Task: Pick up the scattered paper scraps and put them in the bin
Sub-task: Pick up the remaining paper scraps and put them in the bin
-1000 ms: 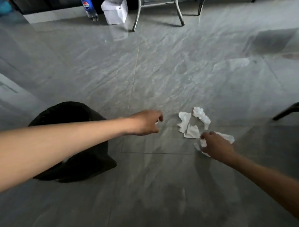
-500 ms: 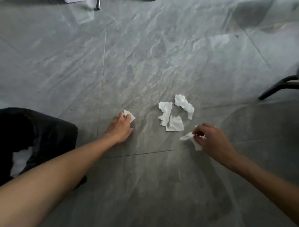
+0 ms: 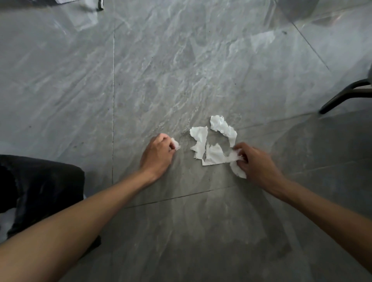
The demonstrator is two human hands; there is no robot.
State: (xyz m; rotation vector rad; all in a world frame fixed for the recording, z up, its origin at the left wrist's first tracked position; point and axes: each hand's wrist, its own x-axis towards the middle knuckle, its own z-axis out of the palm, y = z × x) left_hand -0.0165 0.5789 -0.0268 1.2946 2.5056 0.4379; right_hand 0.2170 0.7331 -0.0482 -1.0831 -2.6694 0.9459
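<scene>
Three torn white paper scraps lie together on the grey floor: a tall one (image 3: 200, 141), a crumpled one (image 3: 222, 127) behind it and a flat one (image 3: 214, 157) in front. My left hand (image 3: 158, 156) is just left of them, its curled fingers holding a small white scrap (image 3: 175, 144). My right hand (image 3: 256, 164) is at the pile's right edge and grips a crumpled scrap (image 3: 237, 170) that hangs below its fingers. The bin, lined with a black bag (image 3: 43, 187), stands at the left edge under my left forearm.
A black chair leg (image 3: 342, 96) reaches in from the right edge. At the top left edge are a metal leg foot (image 3: 100, 5) and the corner of a white box (image 3: 65, 1). Grey marble tiles with thin joints cover the floor.
The view has tilted down toward the floor. My left hand has closed round the small scrap and moved right toward the pile. My right hand has lifted its scrap and shifted up to the pile's edge.
</scene>
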